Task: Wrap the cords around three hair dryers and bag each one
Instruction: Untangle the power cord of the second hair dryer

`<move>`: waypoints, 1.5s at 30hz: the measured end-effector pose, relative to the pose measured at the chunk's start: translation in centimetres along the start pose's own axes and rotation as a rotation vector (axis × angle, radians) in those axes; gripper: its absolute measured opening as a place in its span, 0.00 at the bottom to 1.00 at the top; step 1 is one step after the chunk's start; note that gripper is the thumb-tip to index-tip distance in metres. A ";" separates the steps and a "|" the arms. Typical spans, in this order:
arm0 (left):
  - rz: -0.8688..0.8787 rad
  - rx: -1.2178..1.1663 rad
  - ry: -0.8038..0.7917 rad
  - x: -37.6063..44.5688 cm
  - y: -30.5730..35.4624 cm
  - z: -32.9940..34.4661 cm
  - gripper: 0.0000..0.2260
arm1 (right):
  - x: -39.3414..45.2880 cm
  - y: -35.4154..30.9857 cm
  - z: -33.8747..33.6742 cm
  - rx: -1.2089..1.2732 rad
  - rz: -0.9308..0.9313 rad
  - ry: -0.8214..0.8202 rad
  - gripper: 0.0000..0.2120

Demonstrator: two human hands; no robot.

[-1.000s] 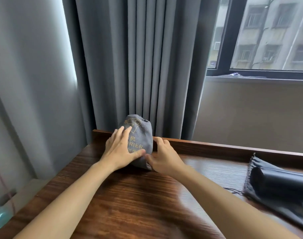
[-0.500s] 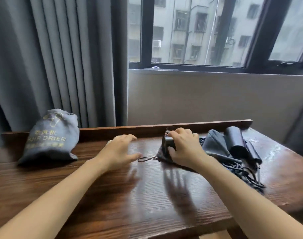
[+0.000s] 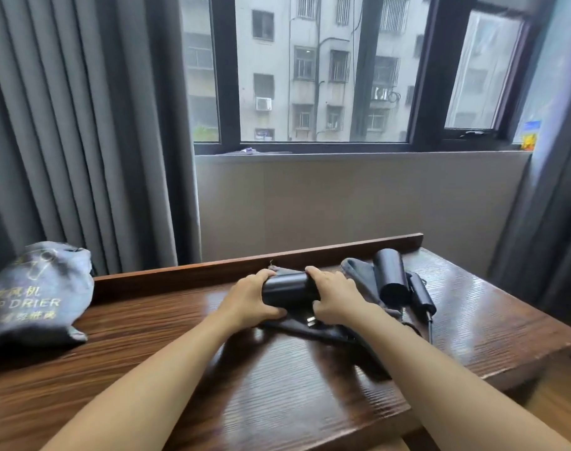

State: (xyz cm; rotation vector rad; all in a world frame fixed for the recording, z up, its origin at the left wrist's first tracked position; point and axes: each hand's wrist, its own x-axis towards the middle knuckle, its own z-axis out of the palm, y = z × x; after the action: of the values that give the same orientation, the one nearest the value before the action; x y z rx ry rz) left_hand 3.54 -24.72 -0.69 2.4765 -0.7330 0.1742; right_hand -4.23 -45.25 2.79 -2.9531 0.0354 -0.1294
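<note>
Wooden table [image 3: 147, 369]: it is brown and shiny and fills the near part of the view.
Left hand [image 3: 248, 299]: it is curled around the left end of the black hair dryer.
Right hand [image 3: 337, 299]: it is curled around the right end of the same dryer, so both hands hold one thing.
Black hair dryer in the hands [image 3: 289, 289]: it is in the middle of the table, lying sideways over a flat dark cloth [image 3: 306, 330]. The cloth may be its bag, but I cannot tell.
Filled bag [image 3: 38, 294]: it is gray, stands at the far left of the table, looks full, and its top is pulled closed.
Second loose hair dryer [image 3: 391, 278]: it is black, at the far right, on a gray cloth bag [image 3: 355, 271]. Its cord and plug [image 3: 422, 294] lie loose beside it.
Done so far: I think one dryer is bagged.
Still to do: I think two dryers need their cords wrapped and need bagging. This one looks like it is just starting.
Writing: the filled bag has gold letters that look like "DRIER" with Chinese signs above and a little dryer picture. The rest is too blurry to read.
Window [image 3: 310, 76]: it is far behind the table, with a gray curtain [image 3: 82, 125] to the left.
</note>
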 end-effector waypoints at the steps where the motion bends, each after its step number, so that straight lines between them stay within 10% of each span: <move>1: 0.028 0.005 0.025 -0.3 -0.1 -0.2 0.37 | 0.0 0.2 0.1 0.027 0.007 0.009 0.37; 9: 0.159 0.071 0.249 -5.1 -1.7 -5.6 0.35 | 1.0 3.1 1.1 0.105 -0.048 0.020 0.19; 14: 0.155 -0.092 0.331 -9.4 -3.8 -9.2 0.33 | 1.4 1.2 2.5 0.309 -0.140 0.413 0.28; 19: 0.234 0.069 0.465 -13.0 -5.8 -10.6 0.36 | 2.8 -1.3 2.2 0.256 -0.092 0.117 0.52; 25: 0.248 0.149 0.559 -14.9 -7.6 -11.4 0.36 | 4.2 -7.0 2.4 0.951 -0.121 0.076 0.29; 33: 0.083 -0.045 0.667 -15.4 -9.5 -12.0 0.35 | 4.0 -14.7 2.0 1.397 -0.126 0.074 0.25; 45: -0.105 0.432 0.505 -15.2 -10.6 -11.1 0.33 | 1.2 -16.1 5.6 1.352 -0.370 -0.059 0.23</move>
State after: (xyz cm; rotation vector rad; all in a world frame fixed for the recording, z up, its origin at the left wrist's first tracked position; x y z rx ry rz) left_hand -3.19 -4.23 -0.41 2.6813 -0.3719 0.9653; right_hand -2.28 -28.40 0.40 -1.5819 -0.4254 -0.0661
